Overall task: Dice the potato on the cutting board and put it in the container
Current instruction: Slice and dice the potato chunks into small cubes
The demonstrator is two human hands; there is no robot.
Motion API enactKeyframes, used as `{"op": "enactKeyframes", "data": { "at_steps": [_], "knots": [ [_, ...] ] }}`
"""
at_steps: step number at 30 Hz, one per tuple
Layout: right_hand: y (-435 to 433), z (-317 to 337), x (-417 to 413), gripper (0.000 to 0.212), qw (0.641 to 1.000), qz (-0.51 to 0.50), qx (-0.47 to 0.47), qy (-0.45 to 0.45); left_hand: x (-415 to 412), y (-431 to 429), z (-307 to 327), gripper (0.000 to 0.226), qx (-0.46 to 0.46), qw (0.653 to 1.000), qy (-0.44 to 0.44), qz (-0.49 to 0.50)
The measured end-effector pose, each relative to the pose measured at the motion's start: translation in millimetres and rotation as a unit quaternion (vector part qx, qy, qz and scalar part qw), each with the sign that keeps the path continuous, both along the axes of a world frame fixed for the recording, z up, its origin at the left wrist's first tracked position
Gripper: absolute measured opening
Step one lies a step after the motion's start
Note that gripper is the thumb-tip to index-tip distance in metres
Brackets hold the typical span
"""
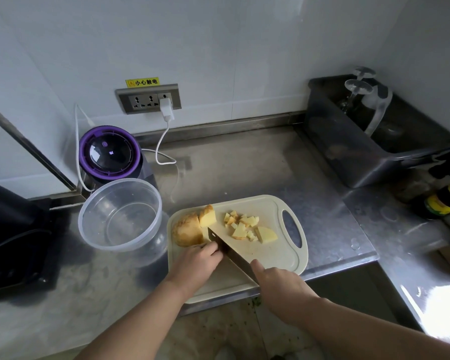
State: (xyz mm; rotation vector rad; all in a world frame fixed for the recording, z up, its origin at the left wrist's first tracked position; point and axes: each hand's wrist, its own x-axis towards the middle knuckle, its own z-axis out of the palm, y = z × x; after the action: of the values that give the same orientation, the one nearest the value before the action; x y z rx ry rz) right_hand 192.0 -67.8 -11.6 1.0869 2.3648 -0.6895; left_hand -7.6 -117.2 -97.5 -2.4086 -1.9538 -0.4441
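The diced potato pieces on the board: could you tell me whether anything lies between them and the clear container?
Yes. The diced pieces lie toward the cutting board's handle end, and the container stands off its left edge. Between them are the uncut potato chunks, the knife blade and the left hand.

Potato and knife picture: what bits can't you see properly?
Head view:
- Knife handle: hidden inside the right hand.
- Left hand fingertips: curled under, so their grip on the big potato piece is unclear.
- Bottles: cut off by the right edge.
- Glasses in the dark bin: blurred.
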Motion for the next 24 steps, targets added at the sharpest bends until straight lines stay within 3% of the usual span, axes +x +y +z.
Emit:
{"op": "enactKeyframes", "data": {
  "at_steps": [7,24],
  "knots": [
    [0.6,6.1,5.6,0.050,0.999,-0.022,0.022,0.029,-1.0,-6.7,1.6,0.049,-0.020,0.999,-0.017,0.027],
    [-12.2,13.7,-4.3,0.051,1.000,0.015,0.011,0.008,0.7,-5.6,5.6,0.040,-0.015,0.999,-0.027,0.033]
  ]
}}
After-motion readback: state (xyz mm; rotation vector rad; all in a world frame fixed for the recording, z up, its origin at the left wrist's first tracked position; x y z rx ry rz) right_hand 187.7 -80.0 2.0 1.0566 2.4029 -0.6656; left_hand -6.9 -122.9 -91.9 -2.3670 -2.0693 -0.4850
